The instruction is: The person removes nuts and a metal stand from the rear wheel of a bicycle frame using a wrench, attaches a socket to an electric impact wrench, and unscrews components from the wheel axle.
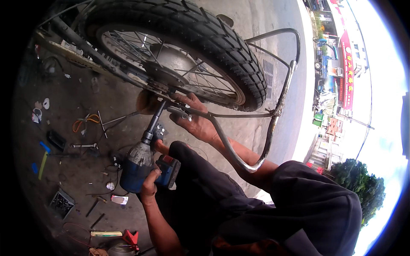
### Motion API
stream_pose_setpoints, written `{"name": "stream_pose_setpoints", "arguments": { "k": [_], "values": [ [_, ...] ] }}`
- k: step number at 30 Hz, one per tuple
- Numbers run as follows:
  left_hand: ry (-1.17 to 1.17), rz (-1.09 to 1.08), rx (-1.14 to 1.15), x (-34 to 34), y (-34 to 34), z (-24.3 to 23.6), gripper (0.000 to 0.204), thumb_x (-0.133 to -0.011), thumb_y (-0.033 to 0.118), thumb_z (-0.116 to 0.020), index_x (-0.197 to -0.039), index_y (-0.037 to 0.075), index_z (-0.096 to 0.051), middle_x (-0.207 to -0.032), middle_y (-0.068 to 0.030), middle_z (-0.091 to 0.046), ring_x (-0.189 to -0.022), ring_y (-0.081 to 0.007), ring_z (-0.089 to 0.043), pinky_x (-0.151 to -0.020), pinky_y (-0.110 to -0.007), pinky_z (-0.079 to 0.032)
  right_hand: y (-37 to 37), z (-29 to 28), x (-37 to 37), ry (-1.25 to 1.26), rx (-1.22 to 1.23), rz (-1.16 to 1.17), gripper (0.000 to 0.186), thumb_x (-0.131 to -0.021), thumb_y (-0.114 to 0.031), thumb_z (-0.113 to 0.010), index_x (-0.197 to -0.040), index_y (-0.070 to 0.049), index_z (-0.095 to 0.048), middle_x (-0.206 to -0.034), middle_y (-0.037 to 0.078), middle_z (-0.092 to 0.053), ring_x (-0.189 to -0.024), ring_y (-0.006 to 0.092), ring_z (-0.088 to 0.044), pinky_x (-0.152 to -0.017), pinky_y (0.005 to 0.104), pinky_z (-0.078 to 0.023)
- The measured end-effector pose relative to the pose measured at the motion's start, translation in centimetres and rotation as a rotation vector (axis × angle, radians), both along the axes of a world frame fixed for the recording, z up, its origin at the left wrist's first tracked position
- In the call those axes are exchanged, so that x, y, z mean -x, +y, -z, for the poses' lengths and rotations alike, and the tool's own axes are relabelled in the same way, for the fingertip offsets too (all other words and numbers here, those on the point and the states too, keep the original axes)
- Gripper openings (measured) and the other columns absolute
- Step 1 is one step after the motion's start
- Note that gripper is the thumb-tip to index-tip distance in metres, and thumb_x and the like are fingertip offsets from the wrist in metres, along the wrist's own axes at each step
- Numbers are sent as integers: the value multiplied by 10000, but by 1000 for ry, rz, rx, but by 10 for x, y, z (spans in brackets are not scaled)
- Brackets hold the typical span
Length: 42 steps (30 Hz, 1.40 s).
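Note:
My left hand [149, 184] is closed on a blue cordless impact wrench [137, 170] with a dark battery block. A long socket [157, 117] reaches from the wrench to the axle end of a motorcycle-type wheel [179, 57]. The socket's tip meets the metal bracket beside the axle, though the fastener there is hidden. My right hand [197, 121] is closed around the metal bar [192, 110] next to the axle, fingers on either side of it. A bent metal tube frame [222, 143] passes in front of my right forearm.
On the oily ground lie orange-handled pliers [84, 123], a T-shaped wrench [102, 123], a spanner [84, 146], a box of small parts [62, 202] and a red clamp-like piece [130, 238]. My shoe [158, 131] stands near the socket. Beyond the wheel runs a road with parked vehicles.

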<state>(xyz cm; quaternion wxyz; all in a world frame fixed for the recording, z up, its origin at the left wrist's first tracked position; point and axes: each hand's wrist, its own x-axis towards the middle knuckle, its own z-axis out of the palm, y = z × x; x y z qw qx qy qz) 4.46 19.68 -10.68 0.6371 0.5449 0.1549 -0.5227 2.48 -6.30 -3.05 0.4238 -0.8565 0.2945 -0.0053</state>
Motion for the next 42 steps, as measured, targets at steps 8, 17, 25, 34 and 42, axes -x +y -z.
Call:
{"name": "stream_pose_setpoints", "arguments": {
  "k": [8, 17, 25, 34, 42],
  "values": [
    [641, -282, 409, 5, -35, -48, 344, -661, 98, -518, -998, 32, -503, -667, -57, -442, -590, -196, -476, -630, -345, -422, -11, -9, -6, -61, -171, -44, 466, -764, -207, -659, -1178, -42, -522, -978, 102, -458, -917, 211, -494, -752, 302, -446],
    [498, -291, 361, 20, -31, -24, 347, -661, 103, -518, -1003, 49, -506, -671, -51, -472, -574, -183, -484, -616, -336, -433, -9, 0, -8, -159, -66, -43, 450, -676, -155, -701, -1087, -27, -571, -939, 117, -511, -768, 240, -444, -701, 351, -391],
    [458, -309, 380, 25, -29, -21, 350, -664, 104, -512, -1010, 56, -508, -664, -49, -461, -576, -176, -485, -626, -335, -436, -12, 7, -2, -115, 191, -273, 496, -660, -195, -720, -1096, -25, -556, -982, 136, -461, -879, 265, -484, -746, 351, -422],
    [480, -239, 382, 8, -17, -19, 363, -653, 122, -515, -1009, 51, -513, -660, -54, -450, -569, -182, -475, -606, -336, -429, 73, -21, -10, 11, -794, 870, 336, -798, -333, -618, -982, -64, -535, -803, 63, -513, -655, 160, -490, -568, 303, -430],
    [520, -201, 351, -9, -6, -24, 402, -661, 125, -507, -1053, 38, -518, -644, -53, -449, -558, -188, -473, -591, -336, -428, 85, 13, -42, -495, -1451, 1205, 312, -838, -452, -578, -984, -177, -555, -792, -19, -519, -689, 106, -451, -704, 259, -363]
  ]
}}
